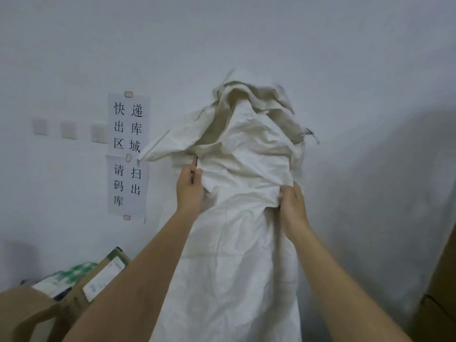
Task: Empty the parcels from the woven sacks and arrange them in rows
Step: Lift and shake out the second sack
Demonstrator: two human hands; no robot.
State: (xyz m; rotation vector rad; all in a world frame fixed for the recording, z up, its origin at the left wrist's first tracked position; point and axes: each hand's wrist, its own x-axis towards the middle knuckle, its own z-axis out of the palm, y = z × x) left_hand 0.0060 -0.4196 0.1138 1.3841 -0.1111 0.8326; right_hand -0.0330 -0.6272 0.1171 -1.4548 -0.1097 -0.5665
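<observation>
Sack: one white woven sack [237, 183], held up before the wall [320, 58], between both hands; long axis upright, crumpled end folded over on top.
Left hand [190, 187]: fingers [195, 172] pinching a fold of cloth.
Right hand [293, 208]: fingers curled round a bunched fold.
Parcels: two cardboard boxes [98, 280], well below-left of the fingers; one green-white bag [66, 276] beside them.
Wall: two taped signs [128, 124], three switches [69, 129] left of the fingers.

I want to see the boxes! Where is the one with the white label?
In the head view, the box sits low on the left by the wall, under the paper signs and just left of the left arm.
</observation>
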